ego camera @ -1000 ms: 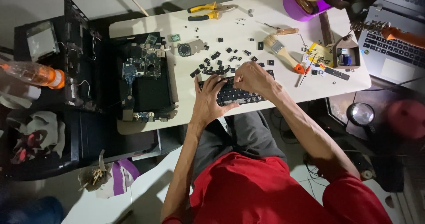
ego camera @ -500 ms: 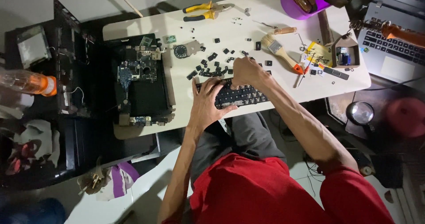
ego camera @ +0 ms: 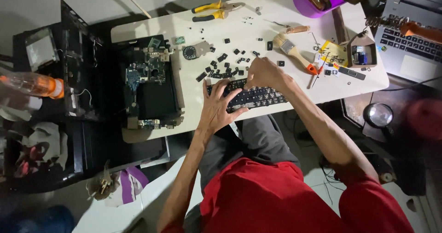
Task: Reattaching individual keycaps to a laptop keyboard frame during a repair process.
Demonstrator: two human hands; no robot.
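Palms down, both hands press the black keyboard.

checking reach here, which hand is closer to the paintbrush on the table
Right. The right hand sits on the keyboard's upper edge, just left of the paintbrush. The left hand rests farther away, at the keyboard's left end.
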